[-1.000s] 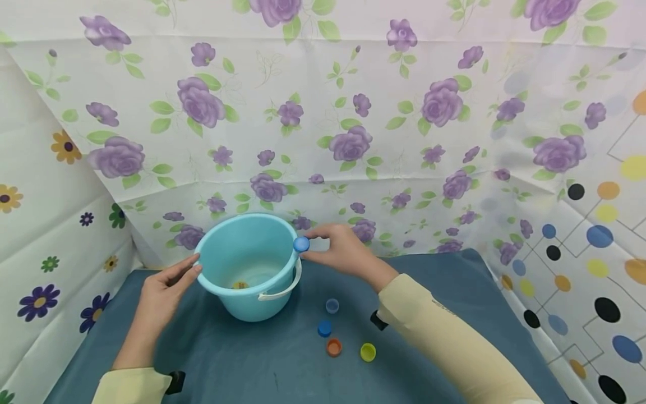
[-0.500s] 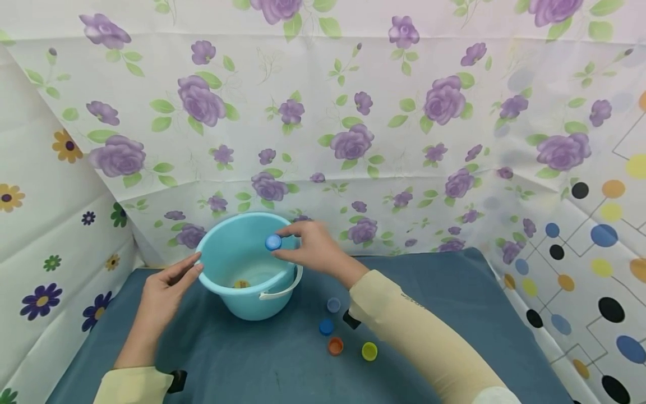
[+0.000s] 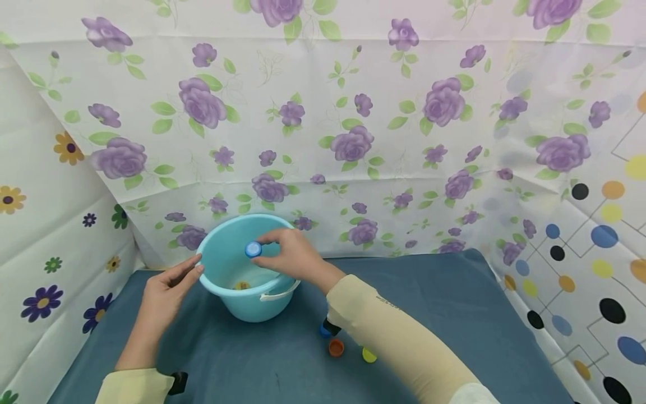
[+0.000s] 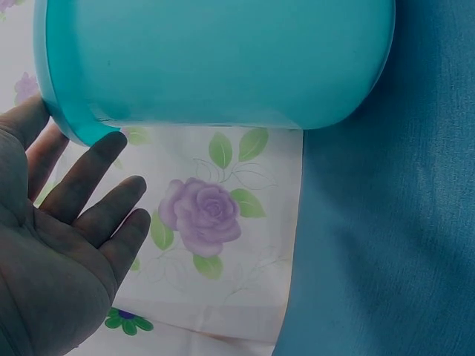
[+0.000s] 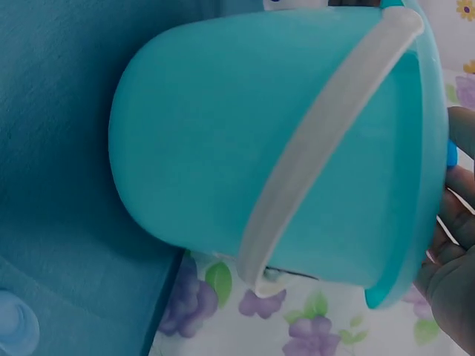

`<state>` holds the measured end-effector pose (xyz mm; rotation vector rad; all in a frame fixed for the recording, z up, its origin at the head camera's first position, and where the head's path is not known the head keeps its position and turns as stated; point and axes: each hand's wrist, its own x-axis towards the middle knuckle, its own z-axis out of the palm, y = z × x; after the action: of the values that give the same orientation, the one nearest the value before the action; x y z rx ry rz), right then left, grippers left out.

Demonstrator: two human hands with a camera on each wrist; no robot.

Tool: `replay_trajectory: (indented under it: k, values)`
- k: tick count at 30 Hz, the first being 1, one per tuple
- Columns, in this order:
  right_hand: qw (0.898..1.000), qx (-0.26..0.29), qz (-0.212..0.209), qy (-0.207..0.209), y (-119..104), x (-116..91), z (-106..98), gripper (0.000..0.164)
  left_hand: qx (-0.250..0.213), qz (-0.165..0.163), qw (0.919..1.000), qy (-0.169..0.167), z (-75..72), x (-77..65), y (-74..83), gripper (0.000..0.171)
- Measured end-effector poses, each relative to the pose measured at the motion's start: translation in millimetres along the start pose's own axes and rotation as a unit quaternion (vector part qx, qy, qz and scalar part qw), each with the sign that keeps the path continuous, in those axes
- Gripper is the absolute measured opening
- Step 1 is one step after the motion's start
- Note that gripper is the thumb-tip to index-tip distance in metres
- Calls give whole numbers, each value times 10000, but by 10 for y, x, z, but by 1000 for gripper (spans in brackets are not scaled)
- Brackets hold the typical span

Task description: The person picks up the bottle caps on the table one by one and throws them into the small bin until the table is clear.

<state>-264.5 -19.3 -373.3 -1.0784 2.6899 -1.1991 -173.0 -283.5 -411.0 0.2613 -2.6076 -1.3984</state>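
A light blue bucket with a white handle stands upright on the dark blue cloth. At its left rim my left hand pinches the edge between thumb and fingertips; in the left wrist view, the other fingers of that hand spread loosely beside the bucket wall. Over the bucket's opening, my right hand pinches a blue bottle cap between thumb and index finger. Only a sliver of the cap shows beyond the rim in the right wrist view. A yellow cap lies on the bucket's bottom.
Right of the bucket lie an orange cap, a yellow-green cap and a blue cap, partly covered by the right sleeve. A translucent cap appears in the right wrist view. Floral sheets wall the back and sides.
My right hand has moved left with the blue cap, from the bucket's right rim to over its opening. The right sleeve now covers the translucent cap. My left hand has stayed put.
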Motion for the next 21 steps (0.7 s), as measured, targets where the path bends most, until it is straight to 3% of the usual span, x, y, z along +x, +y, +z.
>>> replay_trajectory:
  k: [21]
  values:
    - [9995,-273,-79,-116,-2,42,119,41,-109,-36,9999,-9,4,14,-20,56]
